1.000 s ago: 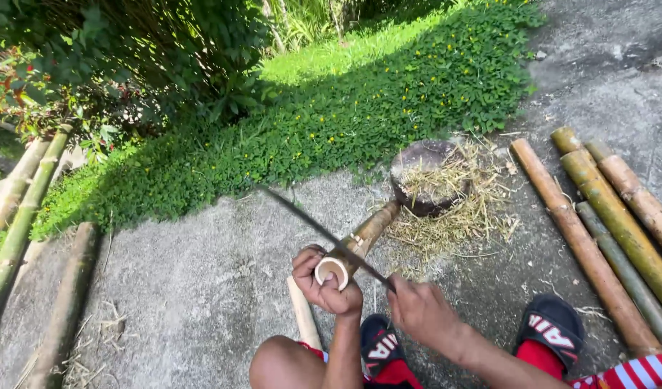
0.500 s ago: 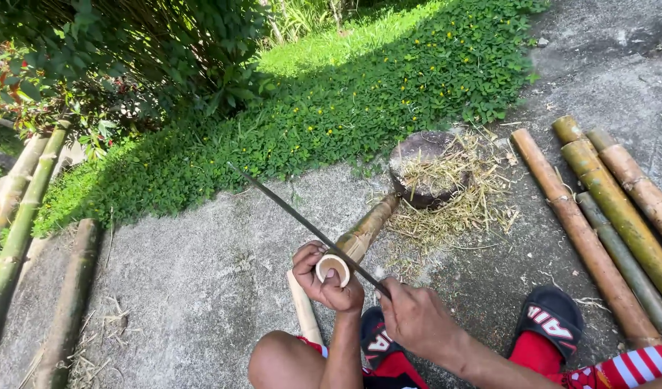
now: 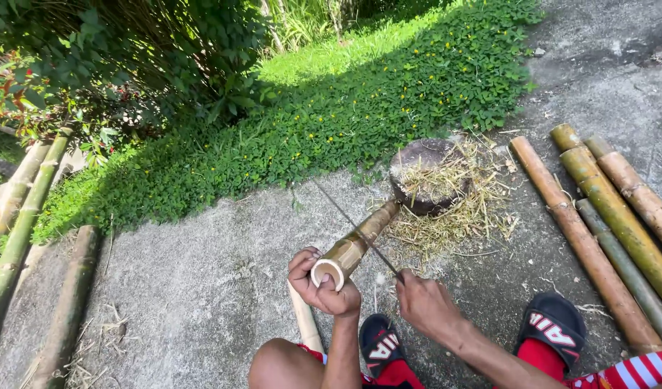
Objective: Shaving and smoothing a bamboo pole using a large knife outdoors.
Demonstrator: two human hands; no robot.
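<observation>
Blade now laid lower along the bamboo, its tip nearer the stump than a moment ago.

The left hand point(image 3: 322, 282) stays clamped around the cut end of the bamboo piece point(image 3: 356, 241), fingers curled beneath; the right hand point(image 3: 426, 306) is closed on the knife point(image 3: 352, 225), whose long blade lies across the bamboo. The bamboo's far end rests at the stump point(image 3: 426, 173) strewn with shavings, on the concrete ground point(image 3: 201, 288).

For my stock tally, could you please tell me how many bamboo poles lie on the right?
4: one brown pole nearest the stump, two yellow-green beyond it, one grey between; others may lie out of frame.
</observation>
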